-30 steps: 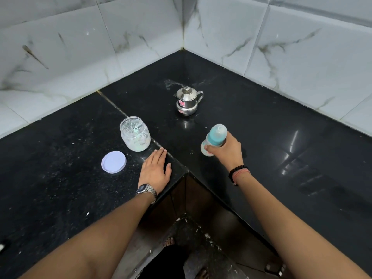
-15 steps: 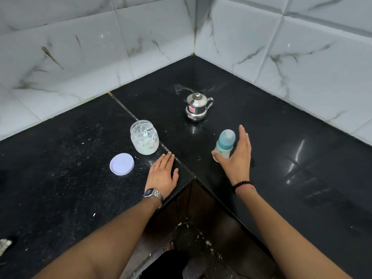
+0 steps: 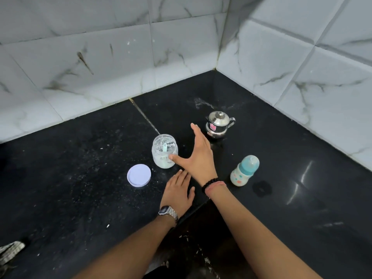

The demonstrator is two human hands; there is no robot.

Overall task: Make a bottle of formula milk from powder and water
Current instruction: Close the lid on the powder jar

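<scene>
Right hand [image 3: 198, 156] let go of bottle [image 3: 244, 171], now wide, reaching to powder jar [image 3: 164, 151] | left hand [image 3: 177, 193] flat on bench [image 3: 80, 178] | closing jar likely next

The countertop [image 3: 80, 178] was speckled black, the wall tiles [image 3: 100, 67] white with grey veining. The baby bottle [image 3: 244, 171] wore a teal cap and orange spots. The jar lid [image 3: 138, 175] was white, the pot [image 3: 218, 124] silver.

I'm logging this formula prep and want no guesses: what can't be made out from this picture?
- Steel pot, head view: its lid hides whether it holds water.
- Jar: printing too small to read; right hand covers part of its side.
- Baby bottle: opaque body hides the fill level.
- Object at the lower left edge: cut off, unidentifiable.
</scene>
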